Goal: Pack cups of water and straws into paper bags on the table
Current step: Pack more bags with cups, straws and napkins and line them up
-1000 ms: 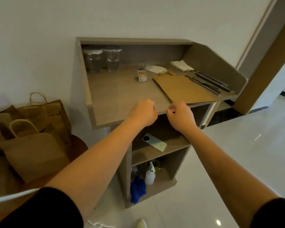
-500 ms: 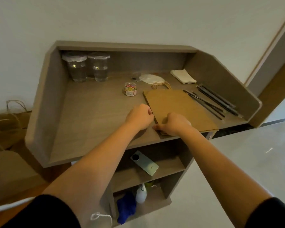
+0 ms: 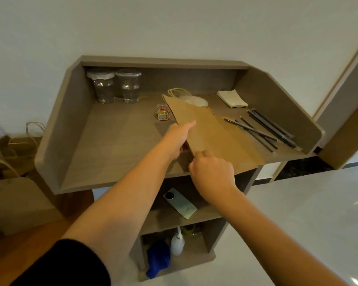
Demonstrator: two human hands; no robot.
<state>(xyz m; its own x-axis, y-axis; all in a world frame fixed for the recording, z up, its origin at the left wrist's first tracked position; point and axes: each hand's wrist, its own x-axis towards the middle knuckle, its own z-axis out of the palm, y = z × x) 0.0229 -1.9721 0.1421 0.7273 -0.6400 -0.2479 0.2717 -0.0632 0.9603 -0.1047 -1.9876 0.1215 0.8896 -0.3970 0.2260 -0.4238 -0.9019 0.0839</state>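
Observation:
A flat brown paper bag is lifted at its left edge off the stack of bags on the table. My left hand grips that left edge, thumb on top and fingers underneath. My right hand pinches the bag's near corner. Two clear cups of water with covered tops stand at the back left. Several black straws lie at the right of the table.
A small jar of coloured clips, a white lid and folded napkins sit on the table. A phone lies on the shelf below. Paper bags stand at the left on a wooden surface.
The view moved closer over the table. My left hand slid under the top bag's left edge and raised it, while my right hand took hold of its near corner.

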